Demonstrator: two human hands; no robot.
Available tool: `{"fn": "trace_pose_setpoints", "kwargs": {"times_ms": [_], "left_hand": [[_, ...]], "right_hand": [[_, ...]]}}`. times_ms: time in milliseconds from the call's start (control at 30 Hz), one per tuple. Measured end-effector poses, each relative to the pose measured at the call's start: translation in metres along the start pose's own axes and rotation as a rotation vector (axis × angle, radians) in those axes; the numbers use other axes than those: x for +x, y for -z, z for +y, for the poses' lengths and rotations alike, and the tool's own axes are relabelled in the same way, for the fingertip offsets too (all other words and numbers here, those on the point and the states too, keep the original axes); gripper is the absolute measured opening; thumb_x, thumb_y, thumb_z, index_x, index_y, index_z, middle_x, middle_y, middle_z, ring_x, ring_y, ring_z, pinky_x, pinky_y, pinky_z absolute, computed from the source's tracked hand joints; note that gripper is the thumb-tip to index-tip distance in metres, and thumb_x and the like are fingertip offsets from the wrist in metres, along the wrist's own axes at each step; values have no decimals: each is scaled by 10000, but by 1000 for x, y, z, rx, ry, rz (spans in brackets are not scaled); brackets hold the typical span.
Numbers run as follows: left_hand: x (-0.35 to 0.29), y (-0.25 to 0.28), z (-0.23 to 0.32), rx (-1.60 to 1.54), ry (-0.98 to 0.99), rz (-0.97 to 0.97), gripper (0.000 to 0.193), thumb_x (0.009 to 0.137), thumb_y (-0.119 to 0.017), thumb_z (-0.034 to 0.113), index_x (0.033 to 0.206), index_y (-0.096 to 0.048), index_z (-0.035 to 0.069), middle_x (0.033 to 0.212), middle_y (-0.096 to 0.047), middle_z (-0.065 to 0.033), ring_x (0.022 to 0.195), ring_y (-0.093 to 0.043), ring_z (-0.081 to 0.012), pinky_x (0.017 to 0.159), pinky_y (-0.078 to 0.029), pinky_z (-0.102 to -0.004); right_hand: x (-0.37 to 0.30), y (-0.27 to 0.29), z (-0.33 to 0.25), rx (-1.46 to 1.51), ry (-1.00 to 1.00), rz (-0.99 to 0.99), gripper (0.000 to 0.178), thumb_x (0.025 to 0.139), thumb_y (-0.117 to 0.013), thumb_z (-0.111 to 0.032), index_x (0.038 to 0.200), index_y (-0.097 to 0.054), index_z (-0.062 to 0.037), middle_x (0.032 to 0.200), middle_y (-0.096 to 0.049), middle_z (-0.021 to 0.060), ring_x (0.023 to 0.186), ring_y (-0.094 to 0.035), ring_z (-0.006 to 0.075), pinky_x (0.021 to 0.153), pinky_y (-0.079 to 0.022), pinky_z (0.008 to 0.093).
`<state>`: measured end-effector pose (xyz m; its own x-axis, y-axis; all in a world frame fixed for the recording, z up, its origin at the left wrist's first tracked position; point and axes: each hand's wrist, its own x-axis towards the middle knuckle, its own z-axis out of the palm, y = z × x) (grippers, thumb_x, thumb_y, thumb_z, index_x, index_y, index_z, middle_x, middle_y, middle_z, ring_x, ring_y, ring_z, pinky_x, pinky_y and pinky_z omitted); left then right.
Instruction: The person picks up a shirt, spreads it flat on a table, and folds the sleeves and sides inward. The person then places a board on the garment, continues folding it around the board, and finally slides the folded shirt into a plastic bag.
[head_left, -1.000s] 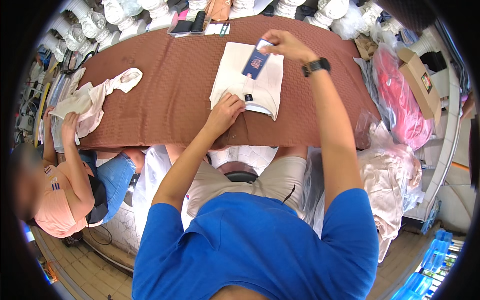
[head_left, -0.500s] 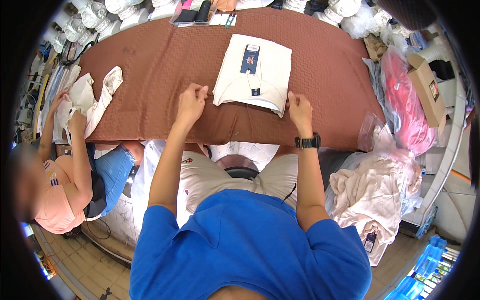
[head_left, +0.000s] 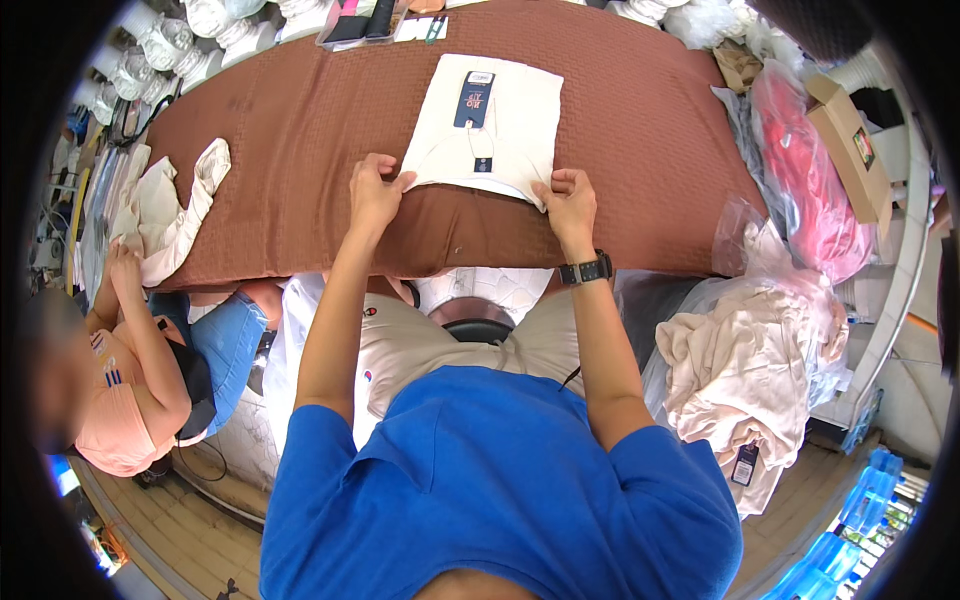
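Observation:
A folded cream T-shirt (head_left: 530, 110) lies on the brown cloth-covered table (head_left: 300, 170), its neckline toward me. On top of it rests a navy hang tag (head_left: 474, 100) on a thin cord, and a small dark label (head_left: 483, 165) shows inside the collar. My left hand (head_left: 376, 192) pinches the shirt's near left corner between thumb and fingers. At the near right corner, my right hand (head_left: 570, 205), with a dark watch (head_left: 586, 269) on its wrist, grips the edge the same way.
To the left, a seated person (head_left: 140, 380) handles another cream garment (head_left: 185, 220) at the table. A heap of cream garments (head_left: 735, 370) sits at my right, below plastic-wrapped red clothing (head_left: 795, 170) and a cardboard box (head_left: 850, 145). A clear tray (head_left: 360, 28) stands at the far edge.
My hands have come in to the shirt's near corners and taken hold of them. The near edge lies flatter now. At left, the person's hands have come together lower down.

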<state>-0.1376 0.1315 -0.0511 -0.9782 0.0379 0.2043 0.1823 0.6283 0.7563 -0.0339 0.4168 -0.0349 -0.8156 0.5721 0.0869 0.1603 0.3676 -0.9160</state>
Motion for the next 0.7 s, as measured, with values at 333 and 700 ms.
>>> {"fn": "trace_pose_setpoints", "kwargs": {"times_ms": [333, 700], "left_hand": [[27, -2, 30, -224, 362, -420, 316, 880, -758, 229, 986, -686, -59, 842, -708, -103, 754, -673, -147, 663, -549, -275], [-35, 3, 92, 241, 17, -175, 451, 863, -741, 290, 1182, -586, 11, 1151, -630, -150, 1060, -597, -316, 923, -482, -440]], "right_hand": [[20, -9, 4, -367, 102, -68, 418, 899, -694, -300, 1066, -583, 67, 890, -674, 299, 857, -688, 407, 743, -522, 491], [2, 40, -11, -298, 213, -26, 476, 879, -706, -152, 1281, -512, 14, 1371, -450, 280, 1255, -436, 390, 1027, -383, 475]]}}
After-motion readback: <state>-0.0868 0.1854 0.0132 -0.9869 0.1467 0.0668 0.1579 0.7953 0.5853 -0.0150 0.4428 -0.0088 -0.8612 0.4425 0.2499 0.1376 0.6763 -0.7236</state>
